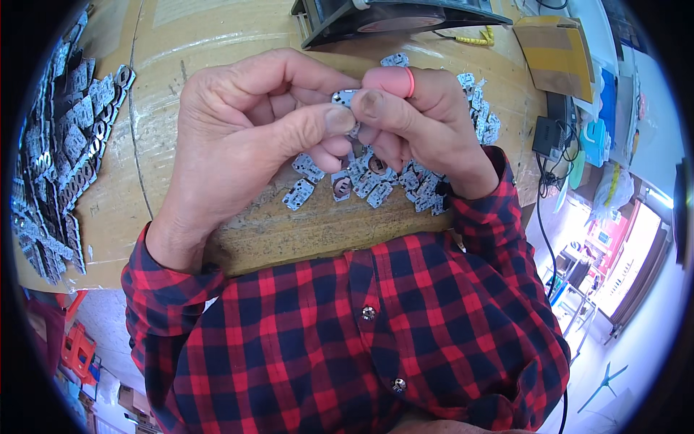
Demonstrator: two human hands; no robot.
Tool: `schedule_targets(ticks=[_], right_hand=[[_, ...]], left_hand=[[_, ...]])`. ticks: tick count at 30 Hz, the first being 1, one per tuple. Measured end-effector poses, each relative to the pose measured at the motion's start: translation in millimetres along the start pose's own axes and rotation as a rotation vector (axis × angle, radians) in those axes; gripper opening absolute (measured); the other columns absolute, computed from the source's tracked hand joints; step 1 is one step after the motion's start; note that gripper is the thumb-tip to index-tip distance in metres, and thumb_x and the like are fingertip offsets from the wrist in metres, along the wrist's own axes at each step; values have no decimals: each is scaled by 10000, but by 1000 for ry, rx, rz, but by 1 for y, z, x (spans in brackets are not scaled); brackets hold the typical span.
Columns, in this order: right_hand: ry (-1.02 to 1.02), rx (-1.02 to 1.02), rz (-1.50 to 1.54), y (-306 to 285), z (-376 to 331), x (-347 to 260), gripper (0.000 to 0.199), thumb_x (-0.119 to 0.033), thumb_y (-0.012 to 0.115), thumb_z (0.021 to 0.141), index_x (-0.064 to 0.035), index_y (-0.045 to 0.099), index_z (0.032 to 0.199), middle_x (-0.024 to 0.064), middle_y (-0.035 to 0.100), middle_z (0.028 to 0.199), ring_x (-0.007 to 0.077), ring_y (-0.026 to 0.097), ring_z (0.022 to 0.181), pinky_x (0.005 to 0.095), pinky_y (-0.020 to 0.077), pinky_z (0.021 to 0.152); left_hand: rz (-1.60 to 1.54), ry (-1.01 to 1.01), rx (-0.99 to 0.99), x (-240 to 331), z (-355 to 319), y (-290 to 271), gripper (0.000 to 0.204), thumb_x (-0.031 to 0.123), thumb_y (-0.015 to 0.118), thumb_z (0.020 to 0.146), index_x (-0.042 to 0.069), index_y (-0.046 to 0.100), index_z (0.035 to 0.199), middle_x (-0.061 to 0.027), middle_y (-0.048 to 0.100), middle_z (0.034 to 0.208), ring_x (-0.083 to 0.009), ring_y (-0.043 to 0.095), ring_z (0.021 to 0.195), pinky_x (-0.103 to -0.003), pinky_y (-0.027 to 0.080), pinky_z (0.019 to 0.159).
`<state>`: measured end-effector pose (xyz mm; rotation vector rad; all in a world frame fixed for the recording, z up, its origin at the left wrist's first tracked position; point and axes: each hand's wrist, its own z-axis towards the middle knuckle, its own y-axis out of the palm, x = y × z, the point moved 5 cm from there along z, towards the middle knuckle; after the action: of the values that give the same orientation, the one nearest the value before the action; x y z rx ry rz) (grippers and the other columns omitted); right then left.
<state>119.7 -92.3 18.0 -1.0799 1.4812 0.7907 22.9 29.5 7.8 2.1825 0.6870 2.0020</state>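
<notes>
My left hand point(238, 137) and my right hand point(423, 123) meet above a brown cardboard-covered table point(217, 43). Both pinch one small silvery flat metal part point(344, 97) between thumbs and forefingers. A pink rubber cot covers my right forefinger tip. Under the hands lies a loose pile of several similar small metal parts point(361, 184), some with round holes. More of them trail up the right side point(481, 108).
A big heap of the same metal parts point(61, 159) covers the table's left edge. A black fan-like device point(390, 18) stands at the back, a brown cardboard box point(553, 50) to its right. Cables, an orange stool point(79, 351) and floor clutter surround the table.
</notes>
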Motion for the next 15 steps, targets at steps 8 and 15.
schedule_targets(ticks=[8, 15], right_hand=[[304, 4, 542, 7, 0, 10, 359, -259, 511, 980, -30, 583, 714, -6, 351, 437, 103, 339, 309, 244, 293, 299], [279, 36, 539, 7, 3, 14, 350, -256, 498, 986, -28, 588, 736, -7, 360, 443, 96, 334, 313, 243, 301, 296]], left_hand=[[-101, -23, -7, -4, 1, 0, 191, 59, 590, 913, -53, 624, 1064, -100, 670, 814, -124, 653, 637, -236, 567, 574], [-103, -57, 42, -3, 3, 0, 205, 61, 603, 904, -57, 619, 1070, -92, 665, 820, -118, 647, 650, -219, 542, 559]])
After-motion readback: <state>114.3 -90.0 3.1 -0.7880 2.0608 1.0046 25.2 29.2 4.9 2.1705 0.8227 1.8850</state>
